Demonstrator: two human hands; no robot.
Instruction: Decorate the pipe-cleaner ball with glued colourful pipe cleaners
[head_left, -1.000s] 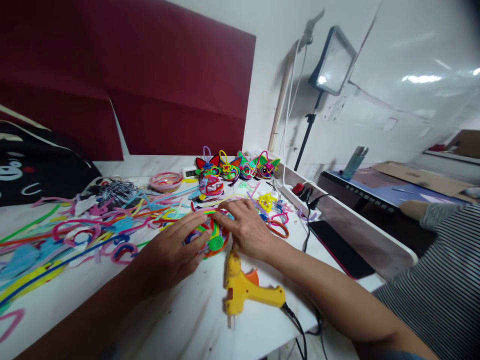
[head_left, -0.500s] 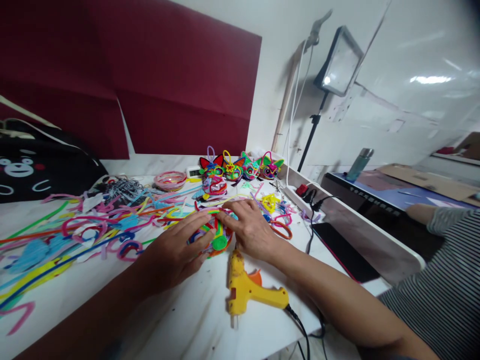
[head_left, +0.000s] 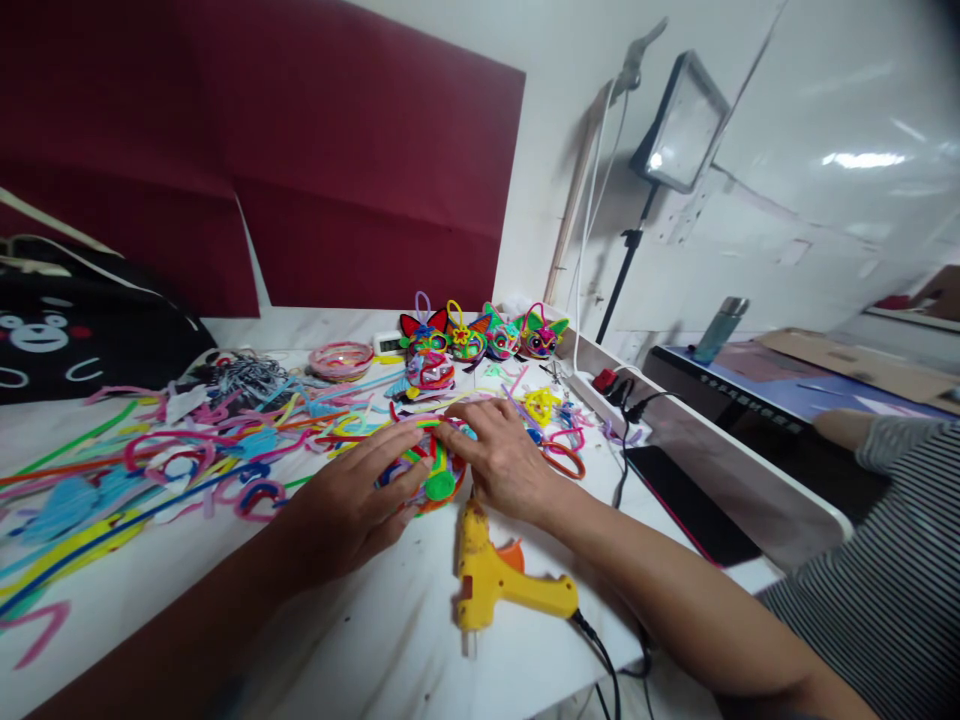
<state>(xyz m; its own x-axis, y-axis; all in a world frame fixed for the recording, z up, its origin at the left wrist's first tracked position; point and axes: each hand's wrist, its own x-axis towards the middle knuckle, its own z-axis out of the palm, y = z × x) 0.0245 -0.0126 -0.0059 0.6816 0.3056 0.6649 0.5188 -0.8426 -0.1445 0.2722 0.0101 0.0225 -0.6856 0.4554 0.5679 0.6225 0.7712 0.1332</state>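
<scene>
A round, multicoloured pipe-cleaner piece with a green disc on it lies on the white table. My left hand grips its left side, fingers bent over it. From the right, my right hand holds its upper right edge, with the fingertips pressed on it. Both hands partly hide the piece. Just below my right hand lies a yellow glue gun, its nozzle pointing at the piece.
Loose pipe cleaners spread over the left. Finished cat-like heads line the wall behind. A black phone, a power strip and a low ledge lie right. A person in striped clothing is at far right.
</scene>
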